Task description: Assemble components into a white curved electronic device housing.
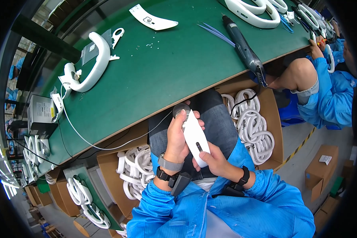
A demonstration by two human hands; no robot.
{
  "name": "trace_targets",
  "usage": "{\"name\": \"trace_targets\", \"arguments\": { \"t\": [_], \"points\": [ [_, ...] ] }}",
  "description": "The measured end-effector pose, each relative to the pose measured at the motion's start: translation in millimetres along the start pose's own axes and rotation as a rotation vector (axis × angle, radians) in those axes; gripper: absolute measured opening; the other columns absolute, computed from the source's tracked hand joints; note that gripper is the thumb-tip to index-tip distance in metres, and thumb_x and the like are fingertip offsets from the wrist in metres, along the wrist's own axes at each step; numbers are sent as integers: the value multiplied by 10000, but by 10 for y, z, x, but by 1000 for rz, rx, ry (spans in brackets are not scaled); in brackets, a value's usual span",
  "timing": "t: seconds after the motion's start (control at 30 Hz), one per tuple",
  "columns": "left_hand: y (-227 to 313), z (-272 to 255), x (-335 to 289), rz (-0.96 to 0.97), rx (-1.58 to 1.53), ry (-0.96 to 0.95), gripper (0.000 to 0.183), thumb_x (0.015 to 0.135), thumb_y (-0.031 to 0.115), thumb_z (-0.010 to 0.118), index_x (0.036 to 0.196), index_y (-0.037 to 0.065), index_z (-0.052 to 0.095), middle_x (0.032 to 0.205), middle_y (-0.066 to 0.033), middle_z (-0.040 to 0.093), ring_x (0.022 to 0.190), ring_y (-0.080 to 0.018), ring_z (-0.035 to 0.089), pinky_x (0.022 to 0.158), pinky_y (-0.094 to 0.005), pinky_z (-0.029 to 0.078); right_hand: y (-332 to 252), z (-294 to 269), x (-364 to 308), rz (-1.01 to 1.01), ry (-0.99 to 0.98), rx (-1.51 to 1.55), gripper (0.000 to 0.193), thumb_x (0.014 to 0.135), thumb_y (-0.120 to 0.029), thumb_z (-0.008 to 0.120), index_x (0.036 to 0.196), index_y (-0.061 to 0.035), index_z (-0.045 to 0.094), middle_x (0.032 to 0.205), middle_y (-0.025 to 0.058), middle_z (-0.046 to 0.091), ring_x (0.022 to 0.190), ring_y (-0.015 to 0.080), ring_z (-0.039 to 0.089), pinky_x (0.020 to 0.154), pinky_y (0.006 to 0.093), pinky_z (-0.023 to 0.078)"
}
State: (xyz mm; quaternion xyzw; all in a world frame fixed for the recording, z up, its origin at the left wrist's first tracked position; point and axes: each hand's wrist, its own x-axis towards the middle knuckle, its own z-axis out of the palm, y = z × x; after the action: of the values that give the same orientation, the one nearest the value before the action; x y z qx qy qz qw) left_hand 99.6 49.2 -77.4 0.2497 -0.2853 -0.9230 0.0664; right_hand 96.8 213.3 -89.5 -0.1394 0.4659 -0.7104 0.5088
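Over my lap I hold a slim white plastic handheld piece with a dark oval slot on its face. My left hand wraps its far end, where a grey, partly see-through round part shows. My right hand grips the near end, its thumb pressed beside the slot. A thin white cable runs from the left of the bench up to near my left hand; whether it joins the piece is hidden. On the green bench lie a black electric screwdriver and blue tweezers.
A curved white housing, a white curved panel and small white bits lie on the bench. Cardboard boxes of white looped parts stand left and right of my legs. A co-worker in blue sits at right.
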Motion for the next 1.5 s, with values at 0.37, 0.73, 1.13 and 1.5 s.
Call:
{"name": "trace_targets", "arguments": {
  "t": [0.37,0.73,1.13,1.5],
  "points": [
    [1,8,-7,-6,6,-6,419,1023,328,414,1381,112,391,972,-78,598,804,-196,622,727,-355,542,-2,18,-13,-25,-1,15,312,1010,-209,470,1220,23,465,852,107,632,705,148,625,630,277,524],
    [-23,-3,-2,16,-56,-13,419,1004,285,473,1357,66,419,958,-112,636,788,-204,667,691,-348,578,14,6,-21,-30,-1,17,317,1012,-218,473,1221,21,467,856,106,635,711,149,628,630,279,526],
    [-9,17,4,-7,-3,-19,423,1017,317,429,1382,108,378,969,-85,581,806,-202,617,724,-359,539,24,-14,-19,-39,-7,30,330,1016,-249,485,1206,19,469,856,109,636,708,150,629,634,279,527],
    [2,49,-75,-10,-15,24,413,1000,303,440,1371,126,394,963,-88,572,804,-210,605,726,-367,529,-9,-21,-9,-26,-17,12,374,1008,-272,504,1231,26,462,850,101,652,726,150,652,654,288,538]
  ]
}}
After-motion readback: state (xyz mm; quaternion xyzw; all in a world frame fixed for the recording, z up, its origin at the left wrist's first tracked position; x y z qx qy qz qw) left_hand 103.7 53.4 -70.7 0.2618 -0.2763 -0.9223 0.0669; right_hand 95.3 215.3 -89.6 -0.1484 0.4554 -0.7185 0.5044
